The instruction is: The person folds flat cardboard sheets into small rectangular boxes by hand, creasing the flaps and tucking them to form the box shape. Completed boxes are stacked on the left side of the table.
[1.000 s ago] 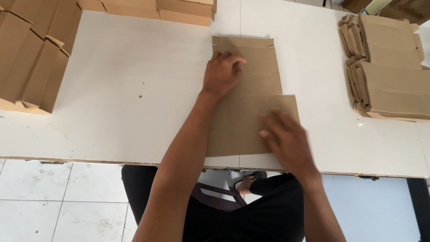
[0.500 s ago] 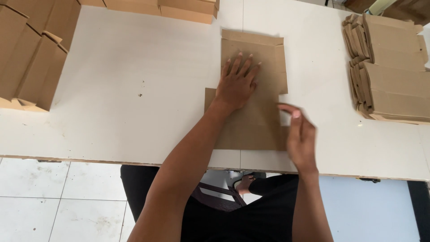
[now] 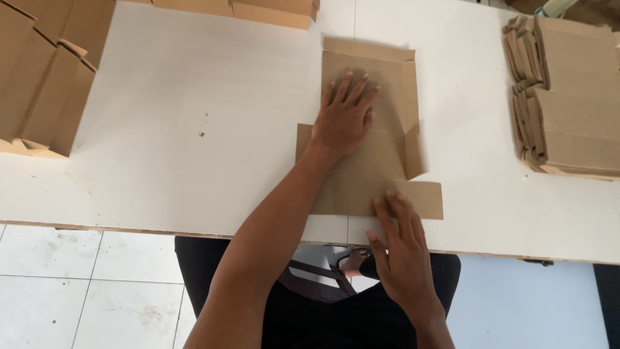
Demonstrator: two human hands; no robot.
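Observation:
A flat brown cardboard box blank (image 3: 387,161) lies on the white table (image 3: 194,129), its right side flap standing up slightly. My left hand (image 3: 345,116) presses flat on the blank's middle panel with fingers spread. My right hand (image 3: 400,249) is at the table's near edge, its fingertips resting on the blank's lower panel. Neither hand grips anything.
A stack of flat cardboard blanks (image 3: 568,97) lies at the right of the table. Folded brown boxes (image 3: 39,71) are piled at the left, and more boxes (image 3: 245,8) line the far edge. White floor tiles (image 3: 77,284) show below the table.
The right hand came off the blank's right edge and moved down to its lower panel. The right side flap now stands up. The left hand stays pressed on the middle.

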